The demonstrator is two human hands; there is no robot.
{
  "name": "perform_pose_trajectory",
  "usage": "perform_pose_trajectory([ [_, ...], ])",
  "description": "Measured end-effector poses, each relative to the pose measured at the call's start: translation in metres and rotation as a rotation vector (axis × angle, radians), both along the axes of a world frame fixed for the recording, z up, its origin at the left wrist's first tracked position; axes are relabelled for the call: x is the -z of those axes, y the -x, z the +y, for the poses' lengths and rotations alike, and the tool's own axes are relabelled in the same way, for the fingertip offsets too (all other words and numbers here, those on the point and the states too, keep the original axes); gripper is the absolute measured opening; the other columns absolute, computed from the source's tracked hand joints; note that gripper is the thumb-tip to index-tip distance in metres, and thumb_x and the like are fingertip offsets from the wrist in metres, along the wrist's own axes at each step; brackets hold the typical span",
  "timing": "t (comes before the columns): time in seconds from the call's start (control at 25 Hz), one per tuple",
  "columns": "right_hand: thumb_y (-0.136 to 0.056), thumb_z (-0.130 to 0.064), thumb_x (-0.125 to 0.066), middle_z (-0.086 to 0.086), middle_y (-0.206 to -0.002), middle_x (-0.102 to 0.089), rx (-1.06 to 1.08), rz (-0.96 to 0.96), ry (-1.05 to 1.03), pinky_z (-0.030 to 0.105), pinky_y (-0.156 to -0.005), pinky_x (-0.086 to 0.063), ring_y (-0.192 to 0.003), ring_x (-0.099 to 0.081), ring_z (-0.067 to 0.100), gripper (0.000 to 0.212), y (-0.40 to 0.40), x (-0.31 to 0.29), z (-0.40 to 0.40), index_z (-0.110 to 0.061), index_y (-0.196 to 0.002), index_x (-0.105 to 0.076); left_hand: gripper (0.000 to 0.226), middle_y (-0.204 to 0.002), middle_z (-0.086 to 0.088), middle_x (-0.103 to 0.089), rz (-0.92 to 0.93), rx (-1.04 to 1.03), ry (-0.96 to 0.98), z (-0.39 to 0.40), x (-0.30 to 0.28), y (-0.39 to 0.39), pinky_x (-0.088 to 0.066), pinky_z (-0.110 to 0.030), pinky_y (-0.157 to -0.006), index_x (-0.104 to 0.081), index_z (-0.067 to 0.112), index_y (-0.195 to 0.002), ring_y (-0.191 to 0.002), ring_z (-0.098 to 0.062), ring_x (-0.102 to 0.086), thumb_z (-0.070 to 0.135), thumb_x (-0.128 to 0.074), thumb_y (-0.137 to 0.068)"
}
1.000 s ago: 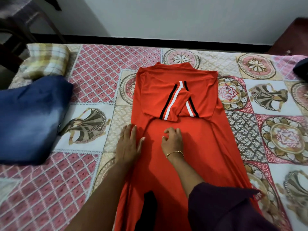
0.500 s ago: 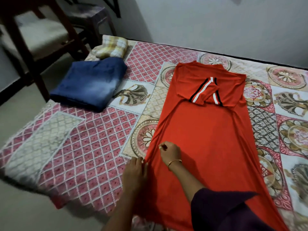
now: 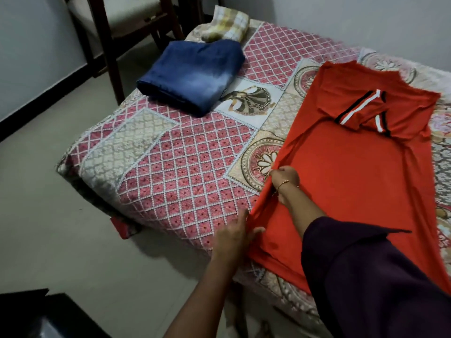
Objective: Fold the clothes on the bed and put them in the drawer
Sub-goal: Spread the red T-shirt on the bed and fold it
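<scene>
Right hand (image 3: 284, 178) pinches the left edge of the red garment (image 3: 353, 176), fingers curled on a gathered fold. I see my left hand (image 3: 234, 236) lower down that same edge, thumb and fingers closed on the cloth. It lies spread on the bed (image 3: 185, 172), sleeves folded in. Folded blue jeans (image 3: 192, 74) and a checked cloth (image 3: 229, 26) sit well apart near the far corner.

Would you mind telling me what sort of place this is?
Most likely a home bedroom: a bed with a patterned bedspread, folded clothes such as the blue jeans on it, and a wooden chair beside the wall.
</scene>
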State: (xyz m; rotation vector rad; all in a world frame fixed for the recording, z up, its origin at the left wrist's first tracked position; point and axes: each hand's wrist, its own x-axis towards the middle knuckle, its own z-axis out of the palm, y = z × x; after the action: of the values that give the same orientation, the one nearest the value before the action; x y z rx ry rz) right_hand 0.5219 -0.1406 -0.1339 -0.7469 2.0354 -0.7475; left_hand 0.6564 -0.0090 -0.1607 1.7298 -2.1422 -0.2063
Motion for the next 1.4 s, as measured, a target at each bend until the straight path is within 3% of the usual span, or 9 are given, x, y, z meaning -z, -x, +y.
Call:
perform_pose_trajectory([
  [0.16, -0.084, -0.006, -0.062, 0.002, -0.052, -0.053, 0.254, -0.458, 0.046, 0.011, -0.033, -0.029, -0.03, -0.044, 0.008, 0.023, 0.006, -0.009, 0.007, -0.016, -0.069, -0.047, 0.037, -0.067, -0.004, -0.059, 0.014, 0.019, 0.022, 0.01, 0.005, -0.002, -0.037, -0.023, -0.03, -0.046, 0.017, -0.094, -0.037, -0.017, -0.052, 0.029, -0.066, -0.065],
  [0.28, -0.085, -0.002, -0.063, -0.002, -0.073, -0.057, 0.314, -0.623, 0.199, 0.023, -0.052, -0.044, -0.053, -0.052, 0.01, 0.034, 0.006, -0.011, 0.005, -0.025, -0.106, -0.049, 0.038, -0.079, -0.007, -0.06, -0.038, 0.049, 0.151, 0.011, 0.003, -0.002, -0.039, -0.025, -0.037, -0.05, 0.011, -0.099, -0.051, -0.018, -0.054, 0.012, -0.052, -0.061],
  [0.4, -0.083, 0.008, -0.059, 0.0, -0.083, -0.057, 0.204, -0.51, 0.335, 0.019, -0.05, -0.045, -0.059, -0.049, 0.009, 0.049, 0.005, -0.01, 0.008, -0.019, -0.123, -0.054, 0.034, -0.084, -0.01, -0.061, -0.126, 0.174, 0.202, 0.012, 0.005, -0.002, -0.048, -0.026, -0.041, -0.055, 0.006, -0.097, -0.06, -0.021, -0.057, 0.005, -0.059, -0.063],
  [0.52, -0.077, 0.011, -0.059, 0.007, -0.107, -0.055, 0.042, -0.251, 0.395, 0.027, -0.075, -0.048, -0.081, -0.052, 0.014, 0.057, 0.015, -0.006, 0.016, -0.017, -0.126, -0.055, 0.031, -0.063, -0.006, -0.061, -0.207, 0.181, 0.11, 0.013, 0.003, 0.001, -0.041, -0.021, -0.031, -0.067, 0.007, -0.075, -0.041, -0.015, -0.054, 0.01, -0.086, -0.051],
  [0.64, -0.075, 0.015, -0.056, 0.004, -0.116, -0.048, 0.041, -0.154, 0.505, 0.021, -0.077, -0.049, -0.09, -0.051, 0.012, 0.061, 0.028, -0.013, 0.016, -0.016, -0.128, -0.054, 0.011, -0.051, -0.002, -0.056, -0.156, 0.11, 0.158, 0.013, -0.006, 0.001, -0.028, -0.016, -0.032, -0.061, 0.01, -0.067, -0.032, -0.015, -0.047, 0.018, -0.061, -0.075],
  [0.84, -0.085, 0.007, -0.052, -0.006, -0.079, -0.05, 0.313, -0.488, 0.291, 0.017, -0.05, -0.038, -0.058, -0.043, 0.004, 0.056, 0.046, -0.013, 0.007, -0.016, -0.135, -0.039, 0.038, -0.072, -0.004, -0.059, -0.084, 0.232, 0.182, 0.026, -0.001, -0.003, -0.038, -0.022, -0.043, -0.054, 0.014, -0.078, -0.057, -0.018, -0.054, 0.042, -0.035, -0.093],
  [0.96, -0.092, -0.001, -0.05, -0.003, -0.075, -0.046, 0.286, -0.491, 0.116, 0.021, -0.056, -0.041, -0.06, -0.044, 0.007, 0.047, 0.046, 0.004, 0.01, -0.012, -0.136, -0.037, 0.049, -0.093, -0.006, -0.061, -0.167, 0.284, 0.092, 0.022, 0.002, 0.005, -0.05, -0.024, -0.051, -0.048, 0.015, -0.1, -0.075, -0.02, -0.058, 0.06, -0.04, -0.081],
  [1.16, -0.096, -0.001, -0.043, -0.001, -0.071, -0.048, 0.291, -0.461, 0.162, 0.012, -0.033, -0.037, -0.033, -0.049, -0.002, 0.038, 0.052, 0.014, -0.005, -0.013, -0.131, -0.037, 0.03, -0.072, -0.004, -0.057, -0.173, 0.367, 0.06, 0.017, -0.001, 0.016, -0.043, -0.023, -0.042, -0.058, 0.015, -0.068, -0.057, -0.02, -0.056, 0.041, -0.044, -0.075],
  [1.4, -0.093, -0.007, -0.053, -0.005, -0.056, -0.066, 0.152, -0.701, 0.137, 0.024, -0.059, -0.054, -0.05, -0.063, 0.006, 0.014, 0.063, 0.011, -0.03, -0.015, -0.082, -0.055, 0.035, -0.072, -0.002, -0.061, -0.241, 0.217, -0.117, 0.006, -0.012, 0.025, -0.045, -0.021, -0.045, -0.063, 0.016, -0.071, -0.061, -0.016, -0.059, 0.049, -0.074, -0.064],
])
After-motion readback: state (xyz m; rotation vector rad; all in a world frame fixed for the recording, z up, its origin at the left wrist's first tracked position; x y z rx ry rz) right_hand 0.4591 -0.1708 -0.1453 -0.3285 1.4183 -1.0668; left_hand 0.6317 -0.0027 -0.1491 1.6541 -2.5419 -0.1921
